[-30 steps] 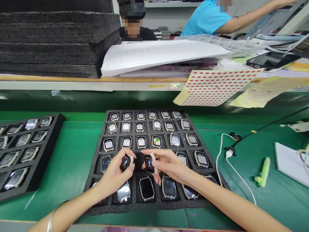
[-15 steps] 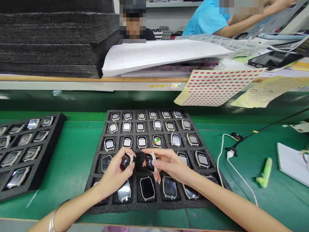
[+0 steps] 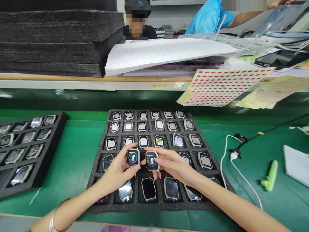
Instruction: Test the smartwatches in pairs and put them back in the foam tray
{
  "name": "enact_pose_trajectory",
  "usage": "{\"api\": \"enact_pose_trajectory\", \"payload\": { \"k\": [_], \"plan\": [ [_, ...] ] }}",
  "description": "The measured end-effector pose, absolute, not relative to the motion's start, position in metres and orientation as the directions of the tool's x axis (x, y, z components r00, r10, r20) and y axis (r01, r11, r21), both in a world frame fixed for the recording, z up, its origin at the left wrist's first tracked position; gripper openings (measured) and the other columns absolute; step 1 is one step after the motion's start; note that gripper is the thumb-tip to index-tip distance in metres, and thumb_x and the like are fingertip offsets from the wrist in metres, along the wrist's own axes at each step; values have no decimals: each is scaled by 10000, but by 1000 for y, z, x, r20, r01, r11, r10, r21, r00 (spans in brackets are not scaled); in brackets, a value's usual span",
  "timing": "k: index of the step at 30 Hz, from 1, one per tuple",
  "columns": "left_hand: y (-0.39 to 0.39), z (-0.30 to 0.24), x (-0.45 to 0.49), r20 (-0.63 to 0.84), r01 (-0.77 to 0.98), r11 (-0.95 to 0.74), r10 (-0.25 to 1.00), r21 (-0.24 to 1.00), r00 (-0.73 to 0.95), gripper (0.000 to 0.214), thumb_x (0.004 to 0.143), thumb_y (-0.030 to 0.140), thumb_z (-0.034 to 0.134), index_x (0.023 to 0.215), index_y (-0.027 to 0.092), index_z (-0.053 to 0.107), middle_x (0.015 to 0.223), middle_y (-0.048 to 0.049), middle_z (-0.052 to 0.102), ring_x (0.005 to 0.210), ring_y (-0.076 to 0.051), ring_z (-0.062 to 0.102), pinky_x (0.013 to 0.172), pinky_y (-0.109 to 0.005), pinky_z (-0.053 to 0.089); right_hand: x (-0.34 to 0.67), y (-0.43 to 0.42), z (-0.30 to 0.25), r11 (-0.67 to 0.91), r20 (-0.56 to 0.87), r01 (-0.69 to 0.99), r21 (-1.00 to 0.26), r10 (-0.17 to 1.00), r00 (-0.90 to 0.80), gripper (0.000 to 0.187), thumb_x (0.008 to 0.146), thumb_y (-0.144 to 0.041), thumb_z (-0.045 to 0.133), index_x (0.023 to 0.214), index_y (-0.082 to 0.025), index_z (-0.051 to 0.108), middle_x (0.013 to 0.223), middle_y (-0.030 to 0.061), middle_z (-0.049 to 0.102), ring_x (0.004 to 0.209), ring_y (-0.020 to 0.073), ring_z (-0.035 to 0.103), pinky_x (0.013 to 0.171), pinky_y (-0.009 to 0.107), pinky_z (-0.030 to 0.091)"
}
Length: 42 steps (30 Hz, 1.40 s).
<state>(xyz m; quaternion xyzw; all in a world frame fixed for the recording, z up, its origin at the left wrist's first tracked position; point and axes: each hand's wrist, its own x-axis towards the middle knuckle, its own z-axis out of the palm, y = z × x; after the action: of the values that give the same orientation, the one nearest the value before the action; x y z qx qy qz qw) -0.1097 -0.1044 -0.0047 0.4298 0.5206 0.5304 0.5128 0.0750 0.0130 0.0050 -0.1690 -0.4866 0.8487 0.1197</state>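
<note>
My left hand pinches a small beige-cased smartwatch body with its lit screen facing me. My right hand grips a second watch body the same way, right beside the first. Both hover over the fourth row of a black foam tray whose pockets hold several watch bodies, some with lit screens, some dark.
A second foam tray of watches lies at left on the green mat. A white charging cable, a green marker and a white pad lie at right. Two people work behind the shelf holding foam sheets, papers and sticker sheets.
Both hands have turned their watches so the screens face up toward me, and both screens now show a lit dial. The hands shifted slightly right and closer together.
</note>
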Motion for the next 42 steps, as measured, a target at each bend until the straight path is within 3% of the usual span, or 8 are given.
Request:
{"api": "enact_pose_trajectory", "payload": {
  "k": [10, 14, 28, 33, 35, 37, 40, 42],
  "plan": [
    [-105, -4, -111, -147, -232, 134, 988, 964, -40, 339, 868, 180, 508, 1202, 238, 526, 1056, -57, 635, 963, -215, 593, 814, -348, 541, 84, 15, -1, -266, -207, 79, -961, 495, -844, 457, 869, -255, 568, 1313, -196, 478, 857, 29, 647, 574, 135, 634, 487, 225, 444],
    [-104, -2, -109, -185, -272, 168, 982, 947, -38, 332, 861, 171, 485, 1181, 225, 551, 1105, -75, 636, 1018, -244, 590, 831, -378, 541, 83, 14, -1, -256, -213, 95, -962, 482, -850, 471, 866, -260, 543, 1323, -167, 477, 756, 24, 660, 553, 157, 650, 448, 222, 444],
    [-104, -6, -108, -158, -237, 148, 987, 960, -27, 302, 861, 178, 512, 1158, 222, 541, 1040, -64, 646, 953, -218, 617, 776, -343, 569, 82, 10, -2, -194, -173, 83, -977, 512, -841, 424, 871, -280, 606, 1274, -181, 517, 853, 49, 694, 513, 116, 643, 413, 182, 436],
    [-103, -5, -111, -82, -172, 63, 991, 983, -109, 296, 865, 178, 527, 1155, 235, 511, 1045, -47, 630, 944, -198, 621, 765, -306, 561, 82, 7, -1, -96, -114, 79, -992, 437, -892, 628, 801, -201, 678, 1362, -204, 396, 1011, 57, 667, 757, 154, 661, 648, 263, 543],
    [-102, -2, -115, -55, -159, 29, 986, 987, -158, 300, 870, 187, 525, 1165, 238, 492, 1040, -48, 638, 942, -196, 625, 762, -301, 555, 79, 7, -1, 26, -88, 106, -994, 389, -917, 688, 779, -176, 688, 1381, -200, 358, 1015, 59, 654, 798, 171, 646, 706, 304, 553],
    [-100, 3, -121, -34, -138, 5, 977, 990, -212, 302, 868, 192, 533, 1164, 230, 487, 1006, -48, 651, 925, -192, 631, 750, -288, 544, 74, 10, 0, 288, -42, 161, -944, 379, -924, 614, 791, -178, 668, 1346, -191, 407, 1015, 72, 632, 793, 183, 627, 715, 334, 552],
    [-104, 8, -134, -32, -127, -8, 951, 992, -306, 308, 856, 211, 560, 1158, 212, 497, 999, -59, 654, 922, -201, 629, 734, -283, 525, 65, 15, 2, 701, 62, 207, -682, 338, -939, 524, 776, -199, 689, 1265, -170, 502, 1149, 128, 543, 1024, 265, 545, 859, 427, 498],
    [-114, 4, -144, -51, -141, -6, 914, 990, -403, 309, 855, 247, 573, 1153, 203, 508, 1013, -70, 651, 926, -215, 627, 718, -288, 513, 62, 14, 6, 830, 101, 212, -516, 305, -947, 551, 761, -211, 715, 1265, -139, 503, 1215, 166, 483, 1149, 315, 448, 936, 480, 433]
  ]
}}
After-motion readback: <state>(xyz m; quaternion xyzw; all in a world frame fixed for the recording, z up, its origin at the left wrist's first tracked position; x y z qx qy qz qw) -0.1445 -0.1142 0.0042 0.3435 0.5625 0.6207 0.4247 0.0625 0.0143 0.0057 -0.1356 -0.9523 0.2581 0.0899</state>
